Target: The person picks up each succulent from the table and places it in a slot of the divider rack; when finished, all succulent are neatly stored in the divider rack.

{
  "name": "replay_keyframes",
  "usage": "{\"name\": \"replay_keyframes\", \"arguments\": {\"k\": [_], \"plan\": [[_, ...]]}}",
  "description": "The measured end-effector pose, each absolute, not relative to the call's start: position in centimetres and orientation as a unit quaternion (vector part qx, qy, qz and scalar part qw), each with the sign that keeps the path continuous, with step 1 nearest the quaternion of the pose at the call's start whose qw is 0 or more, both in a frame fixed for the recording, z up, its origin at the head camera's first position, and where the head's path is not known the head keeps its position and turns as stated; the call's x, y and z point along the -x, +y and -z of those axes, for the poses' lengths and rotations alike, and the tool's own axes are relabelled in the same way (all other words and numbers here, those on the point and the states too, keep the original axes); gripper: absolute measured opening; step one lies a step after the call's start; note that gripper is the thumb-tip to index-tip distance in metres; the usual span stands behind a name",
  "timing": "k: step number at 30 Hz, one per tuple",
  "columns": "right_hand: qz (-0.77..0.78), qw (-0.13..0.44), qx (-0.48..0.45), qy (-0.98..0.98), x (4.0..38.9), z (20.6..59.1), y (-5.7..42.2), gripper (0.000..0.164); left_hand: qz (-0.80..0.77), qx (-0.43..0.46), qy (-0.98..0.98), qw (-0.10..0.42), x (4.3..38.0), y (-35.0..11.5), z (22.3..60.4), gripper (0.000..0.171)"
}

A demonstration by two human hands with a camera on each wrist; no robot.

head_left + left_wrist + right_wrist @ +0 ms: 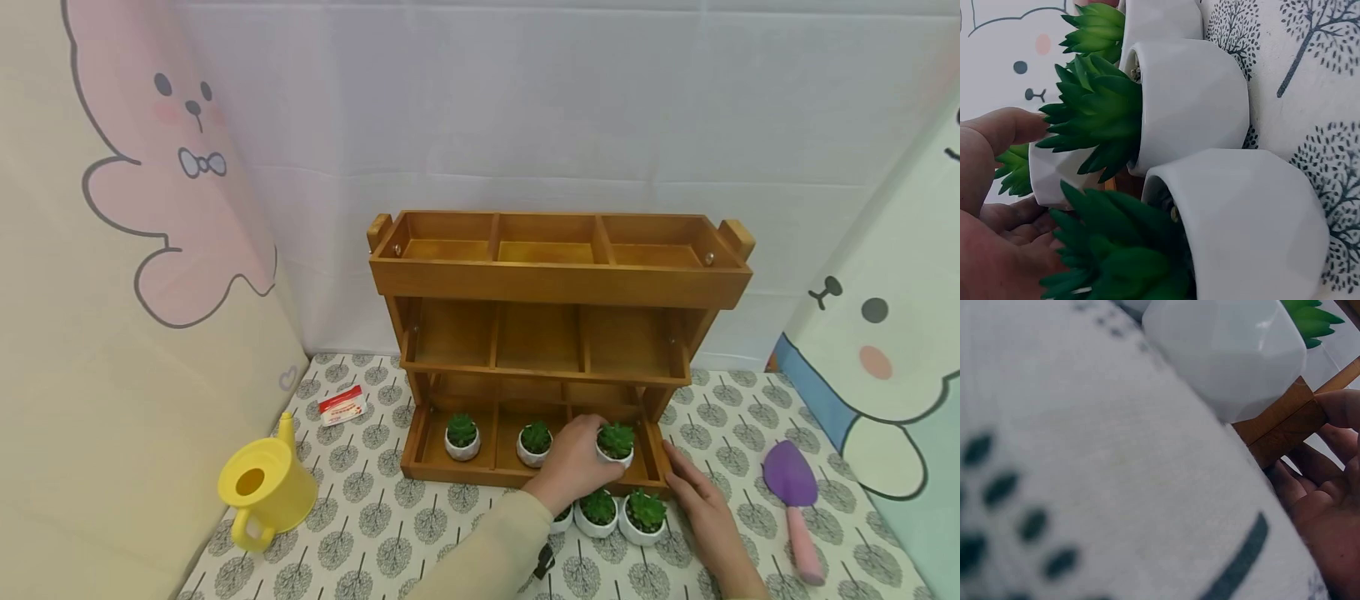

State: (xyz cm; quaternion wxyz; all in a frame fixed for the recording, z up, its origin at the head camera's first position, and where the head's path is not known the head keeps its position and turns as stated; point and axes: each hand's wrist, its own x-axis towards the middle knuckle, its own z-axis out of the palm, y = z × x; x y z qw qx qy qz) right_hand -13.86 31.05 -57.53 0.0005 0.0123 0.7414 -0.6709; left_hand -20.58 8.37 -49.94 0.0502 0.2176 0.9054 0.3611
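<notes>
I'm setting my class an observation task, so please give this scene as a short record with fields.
Shelf: wooden, three tiers
Left hand: grips pot at bottom tier's right compartment
Right hand: touches bottom tier's right end
Bottom left: pot
Bottom middle: pot
Before shelf: three pots on cloth
Left of shelf: yellow can, packet
Right of shelf: trowel

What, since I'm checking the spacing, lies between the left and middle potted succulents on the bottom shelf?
A wooden divider; the head view shows it standing between the left succulent and the middle succulent.

Potted green succulent (616,440) (upright) at lower right of wooden shelf (558,285).
</notes>
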Motion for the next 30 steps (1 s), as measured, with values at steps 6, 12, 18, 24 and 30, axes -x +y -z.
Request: {"name": "replay_keyframes", "arguments": {"k": [6,12,18,24,30], "plan": [[0.669,0.002,-0.015,0.743,13.9,57.5,31.1,0.059,-0.316,-0.217,0.922,0.050,21.4,9.3,50.2,0.059],[0.677,0.001,-0.010,0.736,13.9,57.6,31.1,0.059,-0.297,-0.201,0.931,0.063,22.0,10.0,50.7,0.061],[0.702,0.000,0.003,0.712,13.7,57.7,31.0,0.059,-0.283,-0.201,0.935,0.070,22.4,10.6,51.1,0.058],[0.688,0.002,-0.008,0.726,13.8,57.6,31.0,0.059,-0.249,-0.214,0.942,0.067,22.6,10.9,51.3,0.055],[0.676,-0.006,-0.010,0.737,13.7,57.7,31.0,0.059,-0.228,-0.223,0.946,0.062,22.6,11.1,51.3,0.056]]}}
